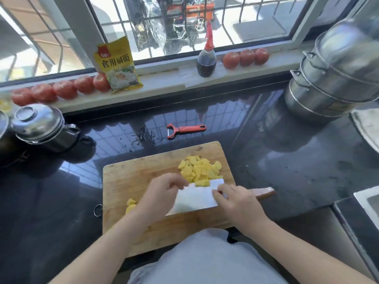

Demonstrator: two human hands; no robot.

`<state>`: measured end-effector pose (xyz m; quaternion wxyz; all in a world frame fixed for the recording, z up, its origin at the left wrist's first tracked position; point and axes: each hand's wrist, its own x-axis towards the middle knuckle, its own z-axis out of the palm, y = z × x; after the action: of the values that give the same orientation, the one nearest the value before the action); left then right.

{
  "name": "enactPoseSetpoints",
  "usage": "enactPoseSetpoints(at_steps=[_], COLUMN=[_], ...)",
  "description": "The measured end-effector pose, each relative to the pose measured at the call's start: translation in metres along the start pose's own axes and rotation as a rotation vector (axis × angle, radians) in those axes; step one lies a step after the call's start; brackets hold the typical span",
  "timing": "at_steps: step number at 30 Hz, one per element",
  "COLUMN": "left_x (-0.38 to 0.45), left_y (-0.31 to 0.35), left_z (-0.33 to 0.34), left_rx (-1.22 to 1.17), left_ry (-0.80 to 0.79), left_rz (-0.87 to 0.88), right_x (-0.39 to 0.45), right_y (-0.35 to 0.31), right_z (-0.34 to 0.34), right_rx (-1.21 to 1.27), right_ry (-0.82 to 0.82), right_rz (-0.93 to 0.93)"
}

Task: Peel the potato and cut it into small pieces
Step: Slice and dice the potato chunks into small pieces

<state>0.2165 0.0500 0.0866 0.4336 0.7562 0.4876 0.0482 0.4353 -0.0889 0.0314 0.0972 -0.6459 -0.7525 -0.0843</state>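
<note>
A dark, glossy stone counter runs under a barred window, its sill lined with tomatoes, a yellow packet with printed characters and a dark sauce bottle with a red spout. A stack of steel steamer pots stands at the far right; a lidded steel pot sits at the far left. An orange-handled peeler lies on the counter just beyond the wooden cutting board, near a few water drops.

On the board, a heap of yellow potato pieces sits at the far right corner — a few of them rest on the flat of a broad cleaver blade, which lies tilted across the board with its wooden handle pointing right. Two larger potato chunks lie near the board's left edge, just beside the left wrist.

The left hand has its fingers curled at the cleaver's far-left corner, touching the blade's edge; whether it pinches it I cannot tell. The right hand — fingers bent — grips the cleaver where blade meets handle.
</note>
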Motion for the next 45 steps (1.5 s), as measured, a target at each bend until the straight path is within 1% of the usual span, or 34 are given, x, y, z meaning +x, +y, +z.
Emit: enactPoseSetpoints(at_steps=[1,2,3,4,6,8,10,12,14,16,17,18,20,22,23,25,28,32,34,36,37,38,39,40,41,42,43,44,45], left_x=[0.001,0.005,0.012,0.021,0.041,0.053,0.056,0.049,0.041,0.029,0.020,0.010,-0.009,-0.019,-0.020,-0.013,0.000,0.013,0.020,0.023,0.022,0.020,0.018,0.013,0.006,-0.003,-0.014,-0.024,-0.031], left_y=[0.008,0.011,0.009,0.007,0.003,0.006,0.006,-0.001,-0.022,-0.058,-0.076,-0.091,-0.111,-0.117,-0.117,-0.117,-0.104,-0.091,-0.086,-0.072,-0.065,-0.060,-0.062,-0.067,-0.078,-0.094,-0.108,-0.118,-0.124], left_z=[0.014,0.030,0.043,0.053,0.061,0.057,0.041,0.013,-0.024,-0.060,-0.074,-0.082,-0.081,-0.066,-0.057,-0.039,-0.019,-0.011,-0.006,0.002,0.003,-0.002,-0.011,-0.025,-0.040,-0.054,-0.064,-0.067,-0.062], left_rx=[0.088,0.181,0.274,0.324,0.350,0.321,0.172,0.008,-0.064,0.001,0.070,0.148,0.263,0.277,0.274,0.337,0.455,0.550,0.507,0.311,0.195,0.097,0.014,-0.052,-0.083,-0.072,-0.046,-0.009,0.036], left_ry=[-0.181,-0.318,-0.393,-0.400,-0.338,-0.293,-0.224,-0.102,0.058,0.186,0.211,0.200,0.083,-0.068,-0.101,-0.079,0.024,0.057,0.024,-0.023,0.008,0.098,0.220,0.330,0.400,0.410,0.357,0.264,0.169], left_rz=[0.070,0.120,0.159,0.186,0.165,0.084,0.007,-0.051,-0.130,-0.256,-0.319,-0.364,-0.393,-0.408,-0.429,-0.438,-0.375,-0.220,-0.118,-0.076,-0.064,-0.059,-0.074,-0.130,-0.212,-0.297,-0.369,-0.416,-0.424], right_x=[0.001,0.003,0.004,0.005,0.006,0.004,-0.002,-0.007,-0.013,-0.016,-0.016,-0.015,-0.011,-0.006,-0.004,0.000,0.007,0.015,0.015,0.013,0.011,0.009,0.007,0.005,0.004,0.004,0.007,0.012,0.019], right_y=[-0.002,-0.005,-0.007,-0.008,-0.009,-0.010,-0.011,-0.013,-0.016,-0.023,-0.027,-0.032,-0.041,-0.048,-0.051,-0.055,-0.060,-0.067,-0.068,-0.067,-0.066,-0.064,-0.063,-0.062,-0.062,-0.064,-0.067,-0.071,-0.077], right_z=[0.003,0.005,0.006,0.006,0.004,0.001,-0.002,-0.007,-0.007,-0.004,-0.001,0.001,0.003,0.004,0.004,0.002,-0.004,-0.012,-0.013,-0.014,-0.015,-0.016,-0.017,-0.018,-0.019,-0.020,-0.020,-0.020,-0.018], right_rx=[-0.017,-0.022,-0.019,-0.013,-0.008,0.002,0.030,0.076,0.161,0.292,0.352,0.408,0.485,0.514,0.519,0.525,0.530,0.547,0.544,0.527,0.521,0.515,0.508,0.504,0.501,0.498,0.497,0.498,0.503], right_ry=[-0.013,-0.030,-0.043,-0.050,-0.066,-0.102,-0.130,-0.147,-0.141,-0.145,-0.156,-0.165,-0.167,-0.168,-0.170,-0.181,-0.170,-0.143,-0.141,-0.152,-0.158,-0.161,-0.159,-0.166,-0.180,-0.209,-0.240,-0.277,-0.309], right_rz=[-0.014,-0.027,-0.039,-0.051,-0.061,-0.055,-0.031,0.014,0.100,0.242,0.322,0.394,0.501,0.554,0.568,0.600,0.613,0.611,0.612,0.627,0.636,0.642,0.643,0.638,0.623,0.602,0.577,0.553,0.526])
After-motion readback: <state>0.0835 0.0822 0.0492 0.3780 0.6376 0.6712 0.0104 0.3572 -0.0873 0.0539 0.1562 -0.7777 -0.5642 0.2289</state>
